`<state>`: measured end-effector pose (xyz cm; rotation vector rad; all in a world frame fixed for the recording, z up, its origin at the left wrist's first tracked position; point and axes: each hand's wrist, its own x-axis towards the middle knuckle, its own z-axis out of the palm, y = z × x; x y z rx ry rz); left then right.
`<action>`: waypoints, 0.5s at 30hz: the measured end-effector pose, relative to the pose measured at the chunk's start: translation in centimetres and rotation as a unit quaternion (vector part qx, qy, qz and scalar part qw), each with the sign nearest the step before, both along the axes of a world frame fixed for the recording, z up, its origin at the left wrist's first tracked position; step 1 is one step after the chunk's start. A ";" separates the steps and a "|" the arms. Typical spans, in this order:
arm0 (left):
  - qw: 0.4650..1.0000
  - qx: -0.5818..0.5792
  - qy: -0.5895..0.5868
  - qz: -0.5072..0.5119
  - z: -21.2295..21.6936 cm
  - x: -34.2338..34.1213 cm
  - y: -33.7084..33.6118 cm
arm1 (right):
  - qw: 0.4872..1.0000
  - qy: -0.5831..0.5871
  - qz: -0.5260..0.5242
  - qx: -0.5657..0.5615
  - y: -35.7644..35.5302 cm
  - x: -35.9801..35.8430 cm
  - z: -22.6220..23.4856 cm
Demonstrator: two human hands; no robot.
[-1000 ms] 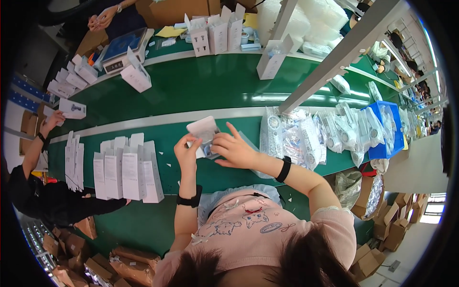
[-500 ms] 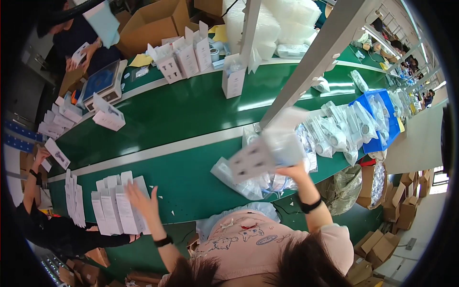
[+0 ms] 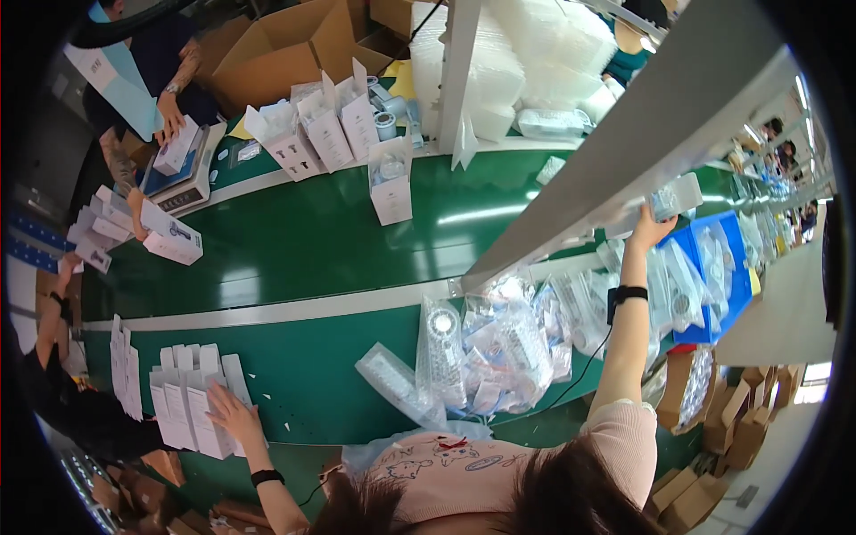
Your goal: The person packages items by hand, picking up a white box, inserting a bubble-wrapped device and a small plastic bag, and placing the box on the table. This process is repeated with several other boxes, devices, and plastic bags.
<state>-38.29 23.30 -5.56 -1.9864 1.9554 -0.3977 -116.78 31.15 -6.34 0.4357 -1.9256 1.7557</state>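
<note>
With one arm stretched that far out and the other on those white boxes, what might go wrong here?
The right hand holds a clear packet at full stretch, partly behind the grey beam; it might slip or knock the beam. The left hand rests on the row of flat white boxes near the table edge, and leaning on them might push some off. The heap of clear bags could slide.

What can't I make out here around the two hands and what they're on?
- Right hand, head view: the grey rail crosses in front of the clear packet it reaches up to, so the grip is unclear.
- Clear packet: glare and small size hide its contents.
- Left hand: it rests on the row of flat white boxes; whether the fingers pinch one is too small to tell.
- Heap of clear bags: items inside blur together.
</note>
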 end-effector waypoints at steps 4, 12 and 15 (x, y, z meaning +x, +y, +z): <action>0.994 -0.008 -0.101 -0.035 -4.0 3.3 1.2 | 0.993 -0.067 -0.091 0.024 -3.8 -6.0 -2.7; 0.982 -0.012 0.173 -0.075 -4.7 2.8 1.1 | 0.974 0.019 -0.108 0.196 -3.1 -9.2 -7.0; 0.975 -0.007 0.217 -0.054 -3.2 0.0 1.8 | 0.863 0.168 -0.324 0.350 -4.6 -4.4 -2.9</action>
